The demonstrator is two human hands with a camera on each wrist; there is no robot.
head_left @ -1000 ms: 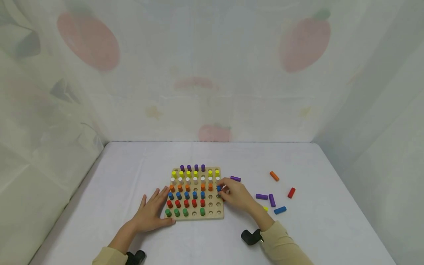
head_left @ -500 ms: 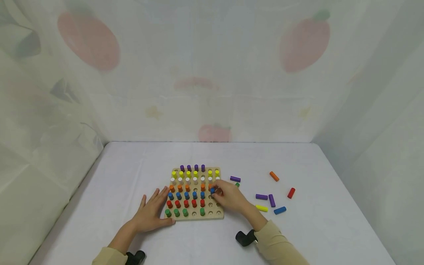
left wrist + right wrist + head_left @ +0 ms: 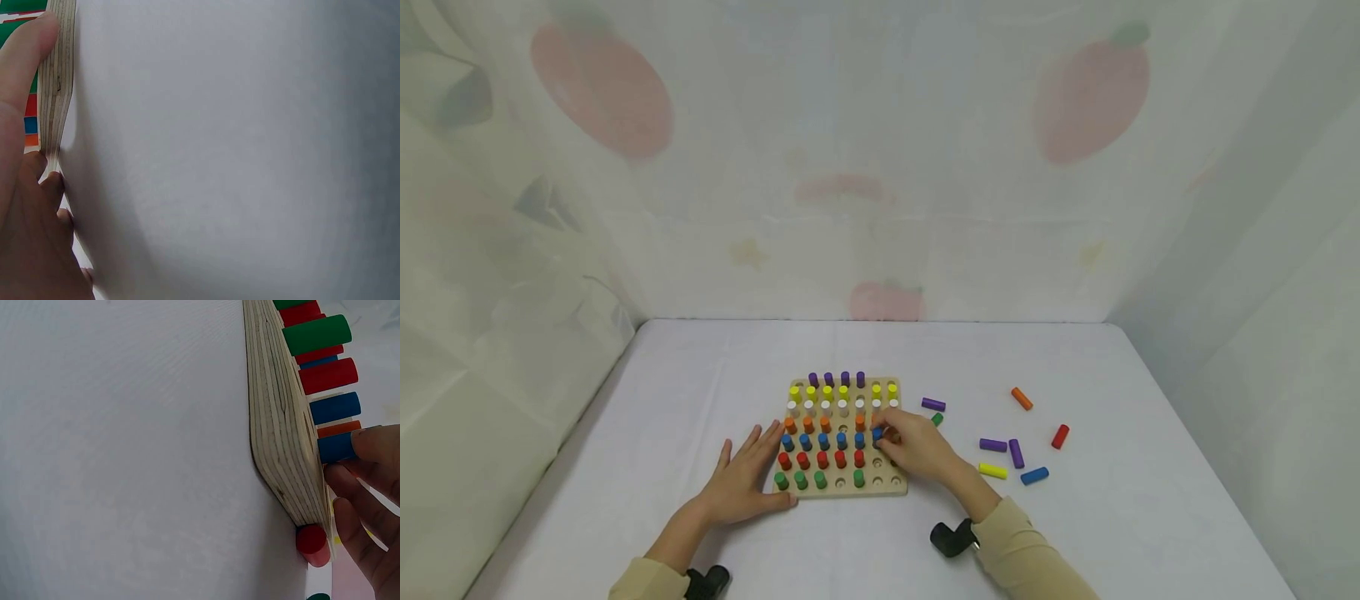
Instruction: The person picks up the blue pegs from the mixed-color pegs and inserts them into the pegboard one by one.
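A wooden pegboard (image 3: 850, 492) on the table bears rows of coloured pegs. My right hand (image 3: 921, 446) is over the board's right side and pinches a blue peg (image 3: 336, 447) between thumb and fingertip. That peg stands upright at the right end of the blue row, its lower end at the board's surface. Beside it is another blue peg (image 3: 335, 408). My left hand (image 3: 741, 483) rests at the board's left edge with fingers spread, the thumb on the near left corner. In the left wrist view its thumb touches the board's layered side (image 3: 57, 81).
Right of the board lie loose pegs: purple (image 3: 992, 445), yellow (image 3: 992, 471), blue (image 3: 1034, 476), red (image 3: 1060, 437), orange (image 3: 1021, 398) and green (image 3: 937, 418). A red peg (image 3: 312, 544) lies against the board's edge. White cloth walls (image 3: 880, 250) stand behind and at both sides.
The right hand has moved left from the board's right edge with the blue peg and lowered it at the blue row. The left hand has stayed still.
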